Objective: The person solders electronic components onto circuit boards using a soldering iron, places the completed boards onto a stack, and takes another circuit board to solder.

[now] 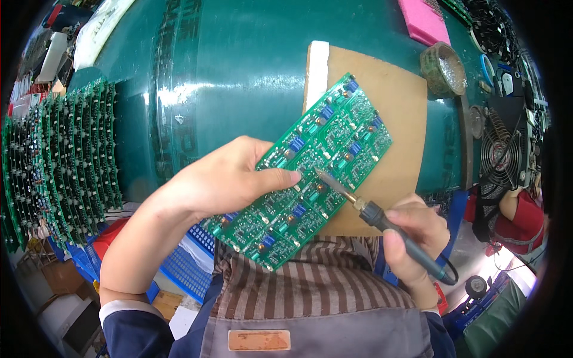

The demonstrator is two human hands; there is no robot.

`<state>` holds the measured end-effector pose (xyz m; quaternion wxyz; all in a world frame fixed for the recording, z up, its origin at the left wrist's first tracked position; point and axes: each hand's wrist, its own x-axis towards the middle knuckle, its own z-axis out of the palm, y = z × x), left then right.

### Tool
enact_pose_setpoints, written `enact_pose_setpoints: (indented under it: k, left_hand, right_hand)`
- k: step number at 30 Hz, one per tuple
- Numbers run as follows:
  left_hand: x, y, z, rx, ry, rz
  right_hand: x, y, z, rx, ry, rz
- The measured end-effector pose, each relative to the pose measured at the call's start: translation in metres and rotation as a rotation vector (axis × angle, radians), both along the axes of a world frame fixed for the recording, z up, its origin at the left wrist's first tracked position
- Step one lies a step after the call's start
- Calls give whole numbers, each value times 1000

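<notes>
My left hand [224, 179] grips a long green circuit board [322, 161] by its near edge, thumb on top. The board carries several blue and brown components and lies tilted over a brown pad [394, 107] on the green work mat [239, 59]. My right hand [415, 238] holds a soldering iron [370, 209] like a pen. The iron's metal tip touches the board close to my left thumb.
A rack of several upright green circuit boards [65, 161] stands at the left. A pink sponge [424, 21], a round tin with solder wire [444, 68] and a small fan [498, 158] sit at the right. Another person in red [519, 215] is at the far right.
</notes>
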<state>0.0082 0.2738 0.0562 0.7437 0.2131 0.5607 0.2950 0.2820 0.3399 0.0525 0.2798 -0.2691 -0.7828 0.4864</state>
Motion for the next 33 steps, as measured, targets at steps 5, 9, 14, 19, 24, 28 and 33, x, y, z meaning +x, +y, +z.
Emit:
enact_pose_setpoints:
  k: [5, 9, 14, 19, 24, 28, 33]
  left_hand:
    - [-4, 1, -7, -1, 45, -71]
    - [-8, 0, -14, -8, -6, -79]
    - [-9, -1, -22, -11, -61, -46]
    - [-10, 1, -25, -37, -82, -46]
    - [-9, 0, -25, -21, -83, -20]
    - [-7, 0, -24, -25, -81, -6]
    - [-7, 0, -23, -24, -86, -6]
  right_hand:
    - [-2, 10, -6, -156, 111, -12]
    - [-3, 24, -8, -297, 106, 6]
    - [-1, 33, -13, -357, 106, 61]
    - [-3, 38, -13, -361, 88, 65]
    - [-4, 37, -12, -308, 105, 20]
    - [-2, 24, -9, -166, 210, -61]
    - [-3, 10, -6, -2, 147, 18]
